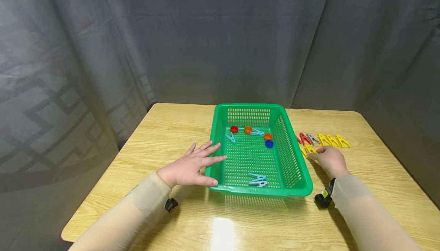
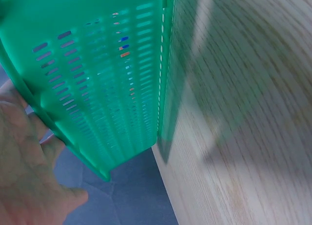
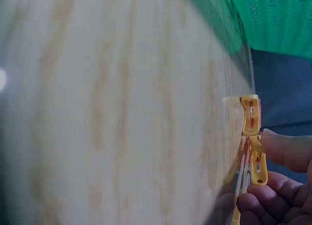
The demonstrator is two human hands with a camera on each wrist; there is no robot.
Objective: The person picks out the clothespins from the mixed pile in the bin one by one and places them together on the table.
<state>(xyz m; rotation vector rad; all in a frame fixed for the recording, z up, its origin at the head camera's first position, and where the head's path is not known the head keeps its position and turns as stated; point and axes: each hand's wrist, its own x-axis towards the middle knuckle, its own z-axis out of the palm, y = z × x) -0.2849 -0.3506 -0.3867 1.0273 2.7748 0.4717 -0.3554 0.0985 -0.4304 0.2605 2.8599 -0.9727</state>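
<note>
My left hand [image 1: 194, 167] lies with spread, straight fingers over the left rim of a green plastic basket [image 1: 261, 191]. In the left wrist view its fingers reach over that rim, and the thumb stands apart from it. Just right of the basket, my right hand [image 1: 330, 161] pinches a yellow clothespin [image 3: 258, 161] between thumb and fingers, low over the table. A second yellow clothespin [image 3: 250, 115] stands beside the held one, nearer the basket. Inside the basket are several light blue clothespins [image 1: 257, 177], a red cap [image 1: 234, 129], two orange caps [image 1: 248, 130] and a blue cap [image 1: 269, 144].
Behind my right hand a row of clothespins lies on the wooden table [image 1: 165, 128]: red ones [image 1: 304, 139], a grey one [image 1: 313, 139] and yellow ones [image 1: 342, 141]. Grey curtains [image 1: 220, 44] hang around the table's back and sides.
</note>
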